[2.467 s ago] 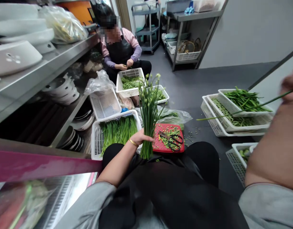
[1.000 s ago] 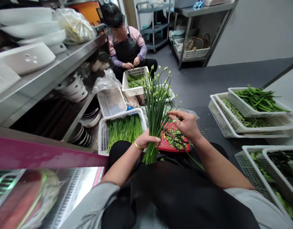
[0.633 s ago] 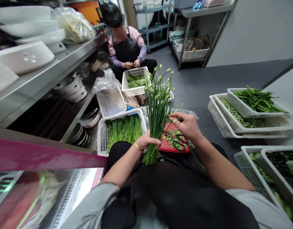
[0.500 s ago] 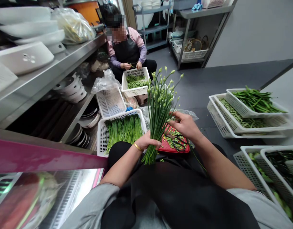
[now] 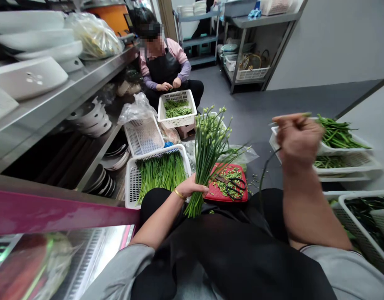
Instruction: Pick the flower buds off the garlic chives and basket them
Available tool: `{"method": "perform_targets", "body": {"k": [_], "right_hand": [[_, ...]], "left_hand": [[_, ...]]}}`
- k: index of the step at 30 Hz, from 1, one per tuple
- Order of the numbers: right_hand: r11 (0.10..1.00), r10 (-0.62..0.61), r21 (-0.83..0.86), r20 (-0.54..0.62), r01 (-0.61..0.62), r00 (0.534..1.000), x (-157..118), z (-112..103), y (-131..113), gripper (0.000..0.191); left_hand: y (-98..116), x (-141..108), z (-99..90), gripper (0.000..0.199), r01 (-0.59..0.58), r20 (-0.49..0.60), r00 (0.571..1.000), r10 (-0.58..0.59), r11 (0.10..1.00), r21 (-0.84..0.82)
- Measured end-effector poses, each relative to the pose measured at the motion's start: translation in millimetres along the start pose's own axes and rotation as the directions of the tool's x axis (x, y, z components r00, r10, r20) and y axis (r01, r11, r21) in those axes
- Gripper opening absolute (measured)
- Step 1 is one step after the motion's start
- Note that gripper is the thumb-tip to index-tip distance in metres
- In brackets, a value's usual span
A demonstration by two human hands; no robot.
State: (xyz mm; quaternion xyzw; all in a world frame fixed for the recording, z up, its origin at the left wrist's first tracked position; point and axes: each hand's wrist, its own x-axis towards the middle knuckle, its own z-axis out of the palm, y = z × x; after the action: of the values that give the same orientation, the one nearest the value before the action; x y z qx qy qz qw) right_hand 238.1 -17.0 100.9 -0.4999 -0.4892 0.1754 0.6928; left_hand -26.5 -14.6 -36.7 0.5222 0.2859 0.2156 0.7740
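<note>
Upright above my lap is a bunch of flowering chives (image 5: 208, 154), its pale buds at the top. My left hand (image 5: 192, 186), with a gold band at the wrist, is wrapped round the lower stems. Raised to the right, apart from the bunch, my blurred right hand (image 5: 300, 139) is closed in a pinch on a single chive stem (image 5: 264, 171) that trails down in a curve. Behind the bunch is a red tray (image 5: 211, 193) strewn with cut green bits. Black-handled scissors (image 5: 234, 185) lie on it.
On the left are a basket of chives (image 5: 129, 187), another white basket (image 5: 143, 139) and a steel shelf (image 5: 95, 77) with dishes. A co-worker (image 5: 165, 62) sits ahead behind a basket of green pods (image 5: 176, 121). Stacked vegetable baskets (image 5: 360, 168) stand right.
My right hand has moved from beside the bunch up and to the right, drawing the single stem with it. My left hand keeps the bunch in nearly the same place.
</note>
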Motion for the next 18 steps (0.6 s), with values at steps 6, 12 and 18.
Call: {"method": "perform_targets", "body": {"k": [6,12,18], "right_hand": [[0.968,-0.076,0.225,-0.148,0.109,0.986,28.7,-43.8,-42.9,0.046],[0.973,0.123,0.162,0.234,-0.163,0.965,8.0,-19.1,-11.3,0.045],[0.921,0.324,0.039,0.472,-0.387,0.820,-46.6,63.8,27.0,0.059]], "left_hand": [[-10.6,5.8,-9.7,0.052,-0.013,-0.078,0.997,0.009,0.998,-0.054],[8.1,11.5,-10.7,0.045,-0.167,-0.220,0.967,0.125,0.969,-0.182],[27.1,27.1,23.7,0.049,-0.226,-0.196,0.964,0.178,0.939,-0.260]]}}
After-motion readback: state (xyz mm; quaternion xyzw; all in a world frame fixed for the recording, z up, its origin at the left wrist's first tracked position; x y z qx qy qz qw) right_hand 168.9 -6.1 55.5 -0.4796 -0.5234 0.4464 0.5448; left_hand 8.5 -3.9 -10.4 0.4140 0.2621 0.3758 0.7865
